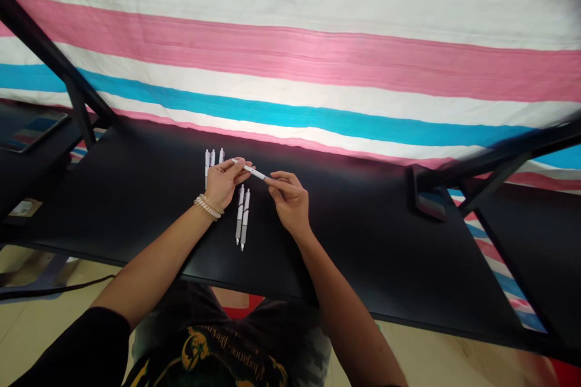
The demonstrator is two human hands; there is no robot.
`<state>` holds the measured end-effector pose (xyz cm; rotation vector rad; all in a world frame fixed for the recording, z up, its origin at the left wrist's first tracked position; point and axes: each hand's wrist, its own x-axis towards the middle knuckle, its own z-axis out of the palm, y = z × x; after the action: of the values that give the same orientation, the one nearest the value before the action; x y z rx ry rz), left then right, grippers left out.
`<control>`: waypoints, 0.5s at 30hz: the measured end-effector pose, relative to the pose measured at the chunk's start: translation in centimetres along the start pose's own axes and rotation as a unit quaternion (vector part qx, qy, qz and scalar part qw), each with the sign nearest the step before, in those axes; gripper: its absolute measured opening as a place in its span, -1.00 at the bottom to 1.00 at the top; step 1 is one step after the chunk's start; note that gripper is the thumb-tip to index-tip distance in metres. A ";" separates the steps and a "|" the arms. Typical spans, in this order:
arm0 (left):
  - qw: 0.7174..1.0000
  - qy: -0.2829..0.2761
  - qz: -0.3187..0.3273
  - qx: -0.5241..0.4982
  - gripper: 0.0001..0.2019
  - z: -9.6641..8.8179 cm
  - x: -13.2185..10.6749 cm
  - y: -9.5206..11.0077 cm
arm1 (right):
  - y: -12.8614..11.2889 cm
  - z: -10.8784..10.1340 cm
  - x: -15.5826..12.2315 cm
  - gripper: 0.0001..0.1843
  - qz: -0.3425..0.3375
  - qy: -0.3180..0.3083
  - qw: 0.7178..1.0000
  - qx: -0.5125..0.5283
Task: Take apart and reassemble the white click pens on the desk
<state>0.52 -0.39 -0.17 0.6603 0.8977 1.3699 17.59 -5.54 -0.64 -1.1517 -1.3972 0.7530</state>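
My left hand [223, 182] is closed round a white pen [251, 170], which it holds level above the black table [363, 236]. My right hand [287, 198] pinches the pen's grey tip end between thumb and fingers. A beaded bracelet [207, 206] sits on my left wrist. Two white pens [242, 215] lie side by side on the table between my hands, tips toward me. Several more white pens [212, 158] lie just beyond my left hand, partly hidden by it.
A pink, white and blue striped cloth [318, 60] hangs behind the table. Black metal frame bars [54, 57] slant at the left, and more bars [494, 175] at the right. A dark tablet-like slab [27, 130] lies at the far left.
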 end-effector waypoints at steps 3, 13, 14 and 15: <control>1.000 0.009 0.001 -0.010 -0.73 0.0 0.0 -0.1 | 0.0 0.0 0.1 -0.68 0.043 -0.005 0.998 0.036; 0.999 0.009 0.002 -0.036 -0.76 -0.1 0.3 -0.2 | 0.8 -0.1 0.3 -0.72 0.053 0.017 0.997 0.059; 0.999 0.008 0.002 -0.038 -0.76 -0.1 0.3 -0.2 | 0.9 -0.1 0.3 -0.69 0.061 0.017 0.996 0.067; 0.999 0.007 0.003 -0.040 -0.77 -0.1 0.2 -0.2 | 0.9 -0.1 0.3 -0.68 0.071 0.017 0.995 0.074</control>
<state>0.52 -0.18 -0.44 0.5930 0.8487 1.4093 17.88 -4.96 -1.29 -1.1495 -1.2195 0.9176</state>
